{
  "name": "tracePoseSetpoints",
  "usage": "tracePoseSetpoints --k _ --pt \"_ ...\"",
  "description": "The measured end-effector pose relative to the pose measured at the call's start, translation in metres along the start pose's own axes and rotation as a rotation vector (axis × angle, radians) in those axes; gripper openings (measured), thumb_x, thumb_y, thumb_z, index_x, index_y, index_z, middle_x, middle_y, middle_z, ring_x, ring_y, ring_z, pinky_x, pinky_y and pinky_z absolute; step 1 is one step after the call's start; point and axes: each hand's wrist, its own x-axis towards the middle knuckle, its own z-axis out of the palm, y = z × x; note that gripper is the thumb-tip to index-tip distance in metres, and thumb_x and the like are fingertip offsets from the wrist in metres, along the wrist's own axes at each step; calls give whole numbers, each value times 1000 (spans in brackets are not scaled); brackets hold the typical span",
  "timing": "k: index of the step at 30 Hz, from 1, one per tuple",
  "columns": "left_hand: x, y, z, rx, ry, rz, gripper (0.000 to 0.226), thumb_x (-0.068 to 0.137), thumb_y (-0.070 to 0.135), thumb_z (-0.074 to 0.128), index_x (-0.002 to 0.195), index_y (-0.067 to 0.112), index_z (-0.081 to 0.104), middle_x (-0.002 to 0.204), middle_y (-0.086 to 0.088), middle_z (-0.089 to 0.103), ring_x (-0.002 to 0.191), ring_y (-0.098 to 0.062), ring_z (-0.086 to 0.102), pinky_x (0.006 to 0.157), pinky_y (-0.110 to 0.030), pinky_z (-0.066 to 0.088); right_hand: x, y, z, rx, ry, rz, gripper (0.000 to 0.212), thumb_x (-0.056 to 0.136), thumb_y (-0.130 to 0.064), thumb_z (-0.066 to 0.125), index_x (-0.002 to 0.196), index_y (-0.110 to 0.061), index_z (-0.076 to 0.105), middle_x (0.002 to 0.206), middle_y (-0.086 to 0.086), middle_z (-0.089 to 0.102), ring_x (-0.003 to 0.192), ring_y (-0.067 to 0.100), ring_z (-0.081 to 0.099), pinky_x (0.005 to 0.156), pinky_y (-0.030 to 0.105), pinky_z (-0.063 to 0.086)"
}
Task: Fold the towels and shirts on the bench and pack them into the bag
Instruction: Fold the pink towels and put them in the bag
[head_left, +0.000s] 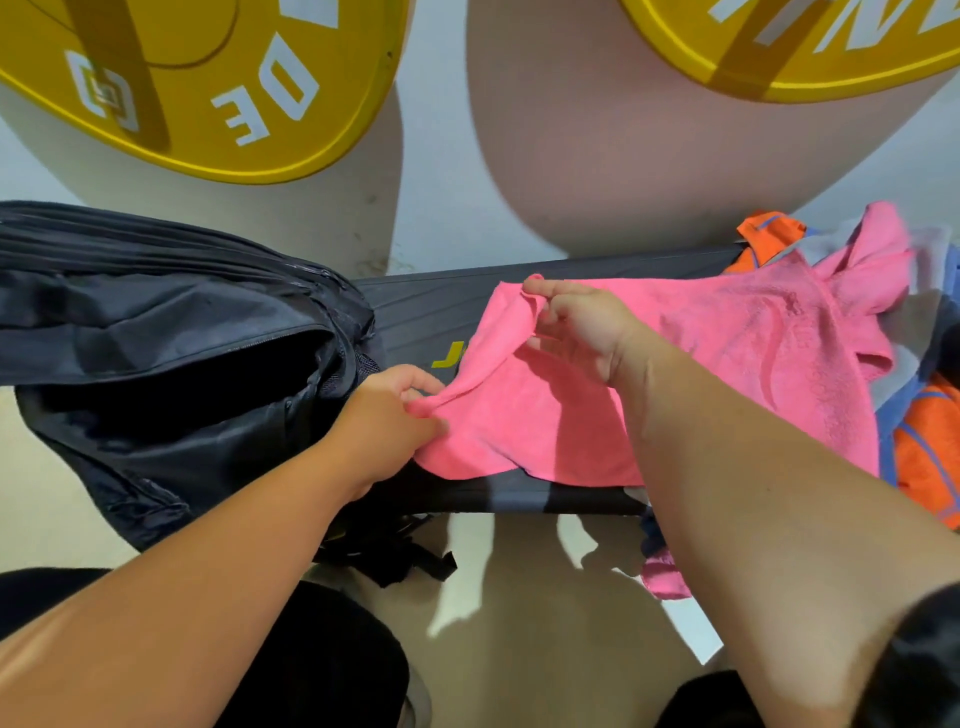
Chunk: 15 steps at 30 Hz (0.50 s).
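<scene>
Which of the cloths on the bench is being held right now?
The pink towel: left hand and right hand pinch its edge; the orange garment lies untouched.

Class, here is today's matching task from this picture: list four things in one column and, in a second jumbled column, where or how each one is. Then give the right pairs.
Things
1. pink towel
2. black bag
3. orange shirt
4. yellow disc

Place or state
a. top left, beyond the bench, with white letters
b. unzipped, left of the towel
c. pinched by the left hand and the right hand
d. crumpled at the right edge

Pairs: 1-c, 2-b, 3-d, 4-a
</scene>
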Motion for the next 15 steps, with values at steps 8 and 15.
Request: tracePoseSetpoints --k 8,15 --pt "2 4 6 90 -7 44 23 75 9 81 65 13 61 55 8 54 51 -8 46 55 -26 38 17 6 -8 -96 370 -77 31 64 10 73 68 -16 56 71 14 61 65 27 62 62 45 58" --pt "-16 38 -39 606 263 283 16 80 18 65 68 18 54 64 1 57 67 -25 55 63 -36 46 40 -30 74 -62 28 -191 18 94 -5 58 85 -21 60 57 -5 53 48 9 47 54 24 42"
